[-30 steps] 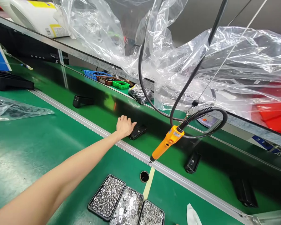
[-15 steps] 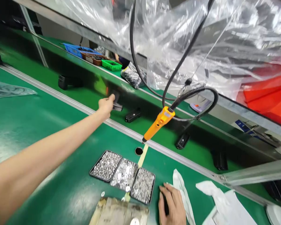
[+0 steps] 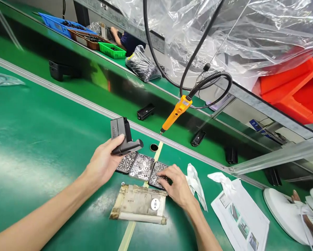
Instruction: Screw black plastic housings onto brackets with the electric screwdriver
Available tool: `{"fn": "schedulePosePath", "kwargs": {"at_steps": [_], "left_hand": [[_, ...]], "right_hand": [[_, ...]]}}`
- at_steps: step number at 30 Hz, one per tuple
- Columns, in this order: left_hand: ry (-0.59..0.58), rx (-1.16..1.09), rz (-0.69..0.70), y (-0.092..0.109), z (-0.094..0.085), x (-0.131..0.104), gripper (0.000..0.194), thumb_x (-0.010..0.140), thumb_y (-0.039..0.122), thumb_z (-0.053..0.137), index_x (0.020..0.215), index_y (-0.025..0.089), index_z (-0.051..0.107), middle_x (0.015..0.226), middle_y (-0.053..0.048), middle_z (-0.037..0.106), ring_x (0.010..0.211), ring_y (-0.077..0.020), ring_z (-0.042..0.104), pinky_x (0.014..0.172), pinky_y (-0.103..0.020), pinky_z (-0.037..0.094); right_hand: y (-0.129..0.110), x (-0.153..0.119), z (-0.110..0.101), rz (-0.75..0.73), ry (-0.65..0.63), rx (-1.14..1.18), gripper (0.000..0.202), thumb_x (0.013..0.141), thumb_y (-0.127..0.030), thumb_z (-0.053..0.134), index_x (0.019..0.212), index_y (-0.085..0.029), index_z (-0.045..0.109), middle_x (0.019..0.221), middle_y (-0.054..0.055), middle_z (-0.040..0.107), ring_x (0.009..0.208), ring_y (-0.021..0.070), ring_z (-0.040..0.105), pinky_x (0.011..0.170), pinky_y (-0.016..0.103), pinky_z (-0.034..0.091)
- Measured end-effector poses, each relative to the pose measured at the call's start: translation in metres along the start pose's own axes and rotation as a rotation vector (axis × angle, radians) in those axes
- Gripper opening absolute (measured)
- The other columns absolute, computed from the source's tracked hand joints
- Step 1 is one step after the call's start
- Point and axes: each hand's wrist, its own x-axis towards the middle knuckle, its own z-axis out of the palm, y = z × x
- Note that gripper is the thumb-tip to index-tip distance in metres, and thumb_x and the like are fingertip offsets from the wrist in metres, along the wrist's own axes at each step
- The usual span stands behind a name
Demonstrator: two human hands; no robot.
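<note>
My left hand [image 3: 104, 158] is closed around a black plastic bracket-like part [image 3: 122, 136] with raised lettering and a protruding arm, held above the bench. My right hand [image 3: 175, 183] reaches over the right-hand tray of small metal parts [image 3: 157, 174], thumb and forefinger slightly apart at its surface; whether a tiny piece lies between them is too small to see. Beside that tray are a middle tray of washers [image 3: 142, 166] and a left tray of small metal pieces [image 3: 126, 163], partly behind the left hand. A worn taped pad [image 3: 138, 204] with a white disc [image 3: 155, 204] lies nearer me.
An orange electric screwdriver [image 3: 175, 113] hangs by its cable above a round hole [image 3: 154, 147]. Black parts [image 3: 146, 111] lie on the green belt behind the rail. White cloth [image 3: 196, 184], a printed sheet [image 3: 241, 216] and a white fan [image 3: 287, 212] are at right. Another person's arm [image 3: 117, 36] shows behind.
My left hand has brought the black part from over the belt back toward me, above the trays. My right hand has moved from the bench onto the right tray. The view has shifted.
</note>
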Motion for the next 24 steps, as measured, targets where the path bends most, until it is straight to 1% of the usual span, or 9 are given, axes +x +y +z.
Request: {"fn": "schedulePosePath", "kwargs": {"at_steps": [2,4,9,11,14,19,22,24], "left_hand": [[-0.047,0.060,0.022,-0.0054,-0.0022,-0.0034,0.033,0.087,0.029,0.080,0.115,0.012,0.072,0.111,-0.011,0.077,0.101,-0.0286,0.076,0.093,-0.043,0.066],[-0.059,0.090,0.045,-0.0076,-0.0043,-0.0040,0.038,0.085,0.029,0.082,0.118,0.014,0.071,0.113,-0.010,0.076,0.097,-0.0275,0.077,0.089,-0.042,0.067],[-0.051,0.107,0.037,-0.0092,-0.0070,-0.0029,0.042,0.083,0.032,0.084,0.117,0.014,0.068,0.111,-0.010,0.076,0.093,-0.0264,0.078,0.087,-0.040,0.066],[-0.045,0.102,0.020,-0.0095,-0.0069,-0.0030,0.041,0.082,0.032,0.085,0.115,0.013,0.068,0.107,-0.010,0.076,0.092,-0.0267,0.078,0.087,-0.039,0.066],[-0.048,0.086,-0.003,-0.0091,-0.0065,-0.0039,0.040,0.082,0.031,0.085,0.114,0.013,0.068,0.104,-0.010,0.076,0.090,-0.0275,0.078,0.086,-0.039,0.066],[-0.055,0.094,-0.026,-0.0075,-0.0068,-0.0057,0.037,0.083,0.030,0.084,0.113,0.013,0.070,0.106,-0.011,0.076,0.091,-0.0297,0.078,0.085,-0.043,0.067],[-0.063,0.092,-0.029,-0.0074,-0.0071,-0.0056,0.039,0.083,0.030,0.084,0.115,0.013,0.069,0.107,-0.012,0.076,0.090,-0.0305,0.079,0.086,-0.045,0.067],[-0.063,0.095,-0.018,-0.0076,-0.0077,-0.0048,0.040,0.083,0.030,0.083,0.117,0.013,0.069,0.107,-0.012,0.076,0.092,-0.0310,0.079,0.087,-0.045,0.067]], "right_hand": [[-0.0009,0.0088,-0.0019,-0.004,-0.067,-0.022,0.007,0.094,-0.026,0.072,0.101,-0.026,0.072,0.096,0.001,0.073,0.091,0.0183,0.065,0.085,0.034,0.049],[-0.0014,0.0132,-0.0030,0.000,-0.108,-0.050,0.003,0.096,-0.027,0.069,0.099,-0.026,0.071,0.097,0.001,0.072,0.093,0.0185,0.065,0.086,0.035,0.046],[-0.0009,0.0138,-0.0027,-0.001,-0.138,-0.081,0.006,0.099,-0.024,0.064,0.094,-0.024,0.068,0.095,0.001,0.072,0.092,0.0189,0.063,0.088,0.035,0.043],[-0.0002,0.0126,-0.0023,-0.009,-0.138,-0.079,0.004,0.099,-0.024,0.065,0.096,-0.024,0.068,0.095,0.001,0.072,0.092,0.0185,0.063,0.088,0.034,0.043],[0.0001,0.0109,-0.0017,-0.017,-0.122,-0.083,0.003,0.098,-0.024,0.065,0.100,-0.024,0.068,0.096,0.001,0.072,0.091,0.0183,0.063,0.086,0.034,0.042],[0.0014,0.0132,0.0002,-0.048,-0.074,-0.062,0.014,0.100,-0.017,0.058,0.091,-0.022,0.068,0.089,0.002,0.071,0.084,0.0169,0.062,0.081,0.033,0.042],[0.0002,0.0129,-0.0022,-0.048,-0.020,-0.007,0.015,0.098,-0.016,0.058,0.089,-0.022,0.068,0.085,0.002,0.070,0.081,0.0164,0.062,0.079,0.032,0.045],[-0.0054,0.0068,-0.0064,-0.025,0.034,0.038,0.015,0.099,-0.017,0.056,0.090,-0.021,0.067,0.084,0.002,0.069,0.080,0.0164,0.061,0.077,0.032,0.047]]}}
